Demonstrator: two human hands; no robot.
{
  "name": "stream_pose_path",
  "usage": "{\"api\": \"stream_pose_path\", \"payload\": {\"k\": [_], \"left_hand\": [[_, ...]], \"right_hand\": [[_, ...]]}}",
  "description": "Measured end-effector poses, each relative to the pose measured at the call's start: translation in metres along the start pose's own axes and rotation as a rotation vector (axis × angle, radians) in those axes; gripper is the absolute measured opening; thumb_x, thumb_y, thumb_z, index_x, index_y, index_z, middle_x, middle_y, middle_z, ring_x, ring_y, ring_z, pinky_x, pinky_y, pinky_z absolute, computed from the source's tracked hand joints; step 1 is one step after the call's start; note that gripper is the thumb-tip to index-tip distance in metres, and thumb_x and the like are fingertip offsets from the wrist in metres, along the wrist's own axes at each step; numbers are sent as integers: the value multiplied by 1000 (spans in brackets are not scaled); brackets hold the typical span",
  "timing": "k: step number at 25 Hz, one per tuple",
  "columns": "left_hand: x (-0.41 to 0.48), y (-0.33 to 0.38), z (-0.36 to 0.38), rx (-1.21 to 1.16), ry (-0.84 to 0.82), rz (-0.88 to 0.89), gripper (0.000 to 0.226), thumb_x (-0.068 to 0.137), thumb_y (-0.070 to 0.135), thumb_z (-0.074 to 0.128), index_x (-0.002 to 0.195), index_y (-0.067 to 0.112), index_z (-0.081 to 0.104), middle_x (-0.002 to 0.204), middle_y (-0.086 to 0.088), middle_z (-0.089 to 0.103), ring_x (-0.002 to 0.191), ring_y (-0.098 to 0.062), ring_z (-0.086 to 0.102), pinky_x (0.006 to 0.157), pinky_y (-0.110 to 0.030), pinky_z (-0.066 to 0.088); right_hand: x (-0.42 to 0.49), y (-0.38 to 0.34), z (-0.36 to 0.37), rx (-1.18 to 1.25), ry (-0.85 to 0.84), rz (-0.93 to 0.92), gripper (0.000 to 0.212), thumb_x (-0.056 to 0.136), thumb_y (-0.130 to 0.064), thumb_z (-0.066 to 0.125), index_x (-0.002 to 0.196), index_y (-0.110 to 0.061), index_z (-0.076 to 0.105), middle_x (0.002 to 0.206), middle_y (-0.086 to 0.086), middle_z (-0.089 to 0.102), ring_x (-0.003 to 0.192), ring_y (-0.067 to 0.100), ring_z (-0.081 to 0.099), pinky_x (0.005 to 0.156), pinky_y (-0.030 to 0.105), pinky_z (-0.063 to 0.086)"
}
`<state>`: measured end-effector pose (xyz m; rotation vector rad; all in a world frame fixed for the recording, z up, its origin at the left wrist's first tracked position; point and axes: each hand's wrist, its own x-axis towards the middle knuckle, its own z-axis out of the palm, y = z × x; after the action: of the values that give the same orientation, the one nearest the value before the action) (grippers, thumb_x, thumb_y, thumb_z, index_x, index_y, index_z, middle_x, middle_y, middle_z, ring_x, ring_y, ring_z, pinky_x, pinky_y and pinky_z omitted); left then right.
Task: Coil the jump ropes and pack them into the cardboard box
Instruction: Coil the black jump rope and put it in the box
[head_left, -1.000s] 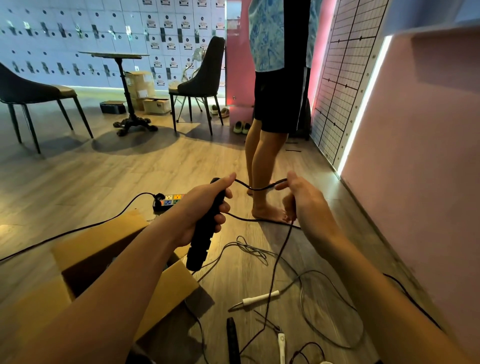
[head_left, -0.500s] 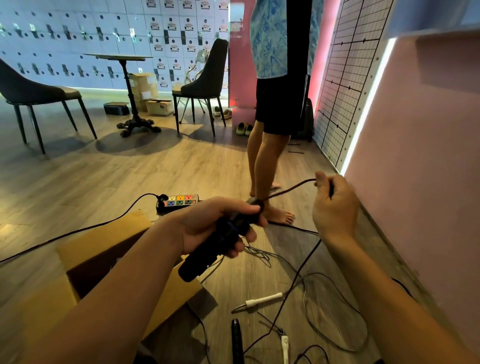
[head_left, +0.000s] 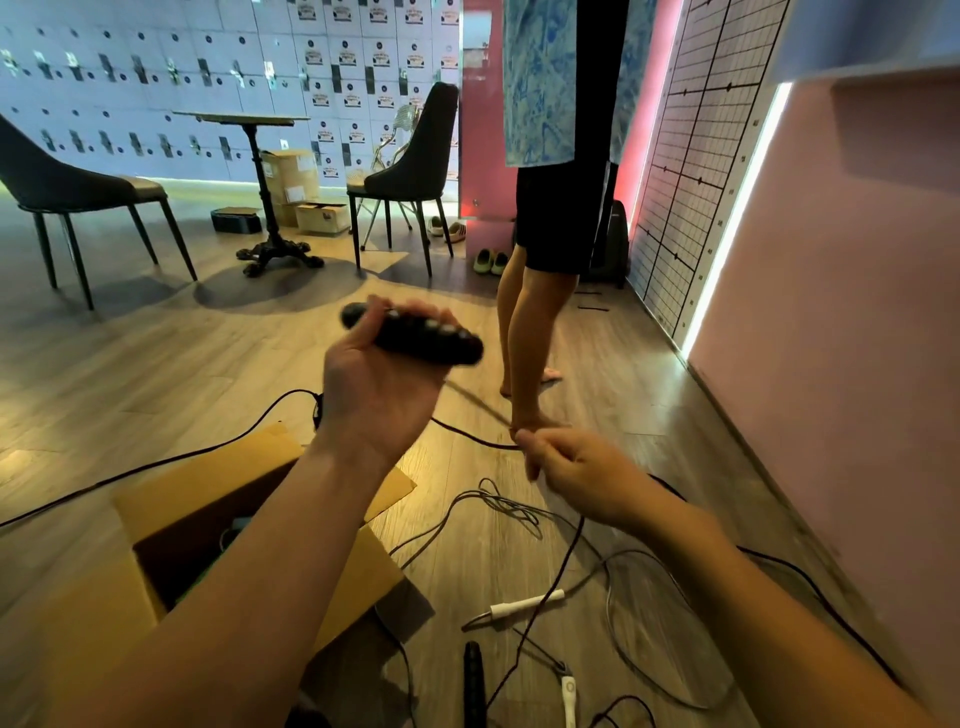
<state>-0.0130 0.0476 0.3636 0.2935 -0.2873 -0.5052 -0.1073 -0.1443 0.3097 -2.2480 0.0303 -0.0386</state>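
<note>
Black cylindrical jump-rope handle (head_left: 415, 340) sat clenched in the left hand (head_left: 382, 389), raised above the open brown cardboard box (head_left: 208, 483); right of the box, the right hand (head_left: 582, 467) pinched its thin black cord (head_left: 475, 401), apparently drawing it taut to form a coil loop.

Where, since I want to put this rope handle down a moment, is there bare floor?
Bare floor lies between the table base and the black cable left of the cardboard box, and between the standing person's legs and the pink wall. Right of the box it is crowded: tangled ropes, a white handle and a black handle.
</note>
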Motion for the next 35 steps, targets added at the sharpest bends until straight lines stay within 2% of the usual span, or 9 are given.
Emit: {"api": "stream_pose_path", "payload": {"k": [4, 9, 12, 15, 18, 21, 25, 30, 35], "left_hand": [[16, 23, -23, 105, 178, 268, 15, 101, 30, 53, 101, 15, 52, 86, 0, 59, 89, -17, 64, 98, -50, 48], [24, 24, -46, 964, 214, 379, 25, 100, 12, 53, 122, 18, 42, 90, -7, 54, 82, -20, 59, 84, -38, 54], [13, 7, -41, 1474, 79, 91, 18, 101, 27, 53, 114, 21, 42, 85, -13, 53, 73, -25, 57, 71, -38, 55], [-2, -11, -25, 1661, -38, -479, 56, 91, 66, 37, 105, 13, 50, 71, -10, 58, 62, -23, 59, 69, -41, 57], [-10, -24, -7, 1610, -203, -748, 68, 89, 73, 29, 88, 9, 52, 58, -6, 52, 49, -21, 52, 60, -37, 52], [-16, -31, 6, 1222, -340, -773, 69, 90, 74, 27, 79, 11, 52, 51, -3, 44, 41, -16, 44, 51, -30, 45], [-14, -23, 14, 471, -265, -416, 62, 95, 68, 29, 82, 13, 54, 50, 3, 40, 39, -11, 40, 45, -24, 43], [5, 12, -6, 134, 82, 260, 39, 104, 48, 35, 105, 10, 46, 76, -4, 55, 68, -17, 58, 72, -35, 56], [23, 23, -40, 705, 323, 412, 36, 103, 45, 40, 109, 10, 45, 69, 0, 56, 67, -17, 60, 78, -38, 57]], "right_hand": [[-3, -2, -4, -80, -69, -18, 43, 93, -54, 54, 74, -16, 65, 64, -7, 56, 53, -1, 49, 59, 22, 43], [-6, -15, -24, -191, 494, -136, 52, 77, -60, 67, 55, -15, 55, 44, -13, 51, 44, 1, 49, 46, 12, 34], [-11, -21, -25, -127, 648, -281, 46, 73, -55, 75, 55, -20, 50, 44, -11, 43, 46, 5, 47, 46, 11, 36], [-8, -18, -24, -181, 729, -380, 52, 74, -61, 71, 59, -15, 53, 50, -11, 42, 45, 10, 40, 46, 20, 36], [-2, -10, -28, -203, 843, -343, 56, 75, -69, 66, 60, -17, 51, 51, -9, 43, 46, 11, 40, 45, 31, 39], [1, -5, -31, -180, 876, -240, 58, 76, -70, 65, 58, -17, 50, 50, -5, 46, 46, 13, 42, 46, 34, 41], [3, -11, -21, 55, 465, -128, 49, 89, -56, 54, 59, -17, 52, 50, -9, 48, 43, 1, 47, 49, 15, 36], [1, 10, -7, -102, -291, 195, 65, 85, -77, 36, 69, -17, 55, 61, -1, 54, 54, 11, 53, 71, 34, 50], [4, -10, -17, -119, 176, -129, 66, 83, -67, 55, 67, -4, 65, 55, -3, 51, 50, 4, 42, 55, 23, 36]]}}
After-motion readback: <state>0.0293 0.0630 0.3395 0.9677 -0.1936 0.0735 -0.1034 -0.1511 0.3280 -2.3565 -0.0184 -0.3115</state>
